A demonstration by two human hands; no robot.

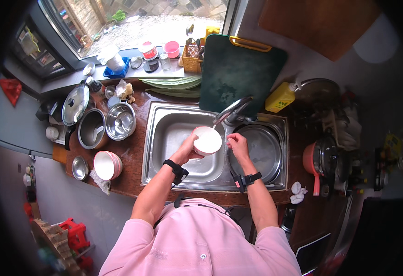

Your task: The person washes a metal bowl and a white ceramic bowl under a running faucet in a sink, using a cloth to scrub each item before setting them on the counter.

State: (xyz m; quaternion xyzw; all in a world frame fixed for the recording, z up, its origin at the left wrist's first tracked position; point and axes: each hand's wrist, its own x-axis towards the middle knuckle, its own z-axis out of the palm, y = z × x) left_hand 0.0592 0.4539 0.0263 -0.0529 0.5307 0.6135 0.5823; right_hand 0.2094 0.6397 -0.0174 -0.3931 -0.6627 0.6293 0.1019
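Note:
My left hand (187, 149) grips a white bowl with a red rim (208, 139) by its left side. The bowl is held over the left basin of the steel sink (184, 169), tilted so its white inside shows. Right above its back edge is the spout of the chrome faucet (231, 108), with what looks like a thin stream of water falling from it. My right hand (238, 145) hovers over the divider, just right of the bowl and apart from it. Its fingers are loosely bent, and nothing shows in them. Beneath it, a large round metal pan (262, 155) fills the right basin.
Left of the sink stand stacked bowls (107, 165), a small steel bowl (80, 168), a steel basin (121, 121) and a pot (91, 129) with a white spoon. A green cutting board (241, 69) leans behind the faucet, beside a yellow soap bottle (280, 98). Long green gourds (174, 82) lie behind.

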